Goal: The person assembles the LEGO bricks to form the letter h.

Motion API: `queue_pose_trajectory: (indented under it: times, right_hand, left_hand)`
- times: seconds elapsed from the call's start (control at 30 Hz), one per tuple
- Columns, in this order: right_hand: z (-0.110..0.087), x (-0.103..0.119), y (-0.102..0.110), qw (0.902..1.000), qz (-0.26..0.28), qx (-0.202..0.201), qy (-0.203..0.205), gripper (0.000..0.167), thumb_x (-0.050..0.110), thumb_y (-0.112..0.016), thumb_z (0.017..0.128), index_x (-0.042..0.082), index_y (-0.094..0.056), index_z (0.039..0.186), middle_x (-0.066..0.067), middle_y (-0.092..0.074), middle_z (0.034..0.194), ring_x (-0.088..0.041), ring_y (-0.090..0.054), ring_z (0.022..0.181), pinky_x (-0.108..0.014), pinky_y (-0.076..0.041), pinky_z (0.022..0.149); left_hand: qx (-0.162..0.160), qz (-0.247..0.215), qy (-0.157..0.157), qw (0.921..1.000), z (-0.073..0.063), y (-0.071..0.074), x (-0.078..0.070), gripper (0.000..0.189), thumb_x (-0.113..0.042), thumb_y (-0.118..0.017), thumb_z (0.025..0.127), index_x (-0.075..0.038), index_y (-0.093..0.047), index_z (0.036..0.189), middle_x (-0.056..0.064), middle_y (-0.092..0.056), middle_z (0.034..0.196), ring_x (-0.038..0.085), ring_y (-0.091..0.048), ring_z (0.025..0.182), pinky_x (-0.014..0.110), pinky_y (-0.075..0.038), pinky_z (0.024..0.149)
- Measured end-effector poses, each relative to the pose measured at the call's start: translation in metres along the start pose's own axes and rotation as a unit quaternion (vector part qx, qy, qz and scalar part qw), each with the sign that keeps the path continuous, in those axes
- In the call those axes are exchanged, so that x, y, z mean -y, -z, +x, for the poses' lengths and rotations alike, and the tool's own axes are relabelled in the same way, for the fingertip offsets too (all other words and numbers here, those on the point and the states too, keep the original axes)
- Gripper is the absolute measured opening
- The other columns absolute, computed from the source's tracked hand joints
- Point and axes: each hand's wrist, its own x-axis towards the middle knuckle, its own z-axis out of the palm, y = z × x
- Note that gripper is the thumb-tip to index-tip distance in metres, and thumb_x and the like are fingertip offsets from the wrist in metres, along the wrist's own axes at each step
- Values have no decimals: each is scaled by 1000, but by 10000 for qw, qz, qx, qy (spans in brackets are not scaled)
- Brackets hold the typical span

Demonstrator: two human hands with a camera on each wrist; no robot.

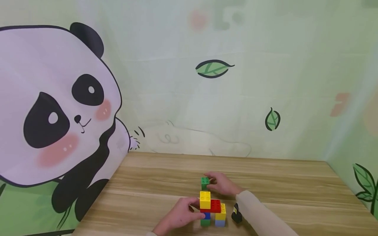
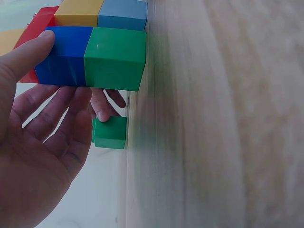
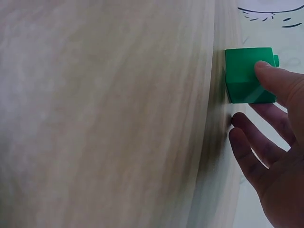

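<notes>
A small structure of toy building bricks stands on the table: a yellow brick on top, a long red brick under it, and two legs, one blue over green, the other yellow over light blue. My left hand grips it at the left, the thumb across the blue brick in the left wrist view and the fingers behind. Beyond the structure, my right hand pinches a single green brick, studs up, low at the tabletop. The thumb lies on its near face; the other fingers spread loosely.
A small black object with a yellowish patch sits right of the structure, beside the right sleeve. The wooden table runs back to a hanging cloth printed with a panda and leaves.
</notes>
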Motion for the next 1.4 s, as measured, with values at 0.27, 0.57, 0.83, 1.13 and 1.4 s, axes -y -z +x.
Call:
queue_pose_trajectory:
  times: [0.27, 0.57, 0.83, 1.13, 1.4]
  right_hand:
    - [-6, -2, 8, 9996, 8, -255, -117, 40, 7, -75, 99, 0, -66, 138, -12, -72, 126, -33, -68, 113, -53, -58, 100]
    - [-18, -1, 26, 9991, 24, -425, 44, 37, 7, -74, 100, -4, -65, 135, -15, -72, 124, -34, -69, 112, -52, -59, 98]
    - [-31, 11, 39, 9984, 114, -542, 73, 36, 8, -74, 100, -2, -66, 134, -10, -73, 120, -28, -68, 109, -48, -60, 98]
    - [-45, 23, 50, 9982, 110, -588, 19, 35, 8, -75, 100, 0, -66, 133, -5, -72, 116, -23, -66, 106, -42, -60, 95]
    - [-57, 34, 58, 9977, -73, -601, 308, 35, 8, -74, 100, -2, -65, 133, -5, -72, 114, -21, -65, 103, -35, -60, 90]
  left_hand:
    - [-21, -149, 10, 9999, 17, -2, 39, 33, -40, -84, 94, -23, -76, 121, -12, -76, 112, 6, -68, 99, 25, -58, 84]
    - [-22, 225, -359, 9991, 4, 1, 6, 37, -35, -78, 99, -12, -73, 128, -4, -77, 118, 8, -68, 101, 29, -59, 83]
    - [-242, 135, -399, 9988, 9, -1, 16, 39, -36, -80, 98, -11, -73, 128, -3, -77, 118, 10, -69, 101, 30, -60, 83]
    - [-429, 198, -149, 9988, 12, -6, 13, 40, -38, -81, 96, -13, -74, 126, -4, -77, 117, 11, -69, 100, 31, -60, 84]
    - [-567, -38, -91, 9983, 25, -12, 44, 37, -41, -83, 95, -19, -75, 124, -9, -77, 114, 9, -68, 98, 30, -60, 83]
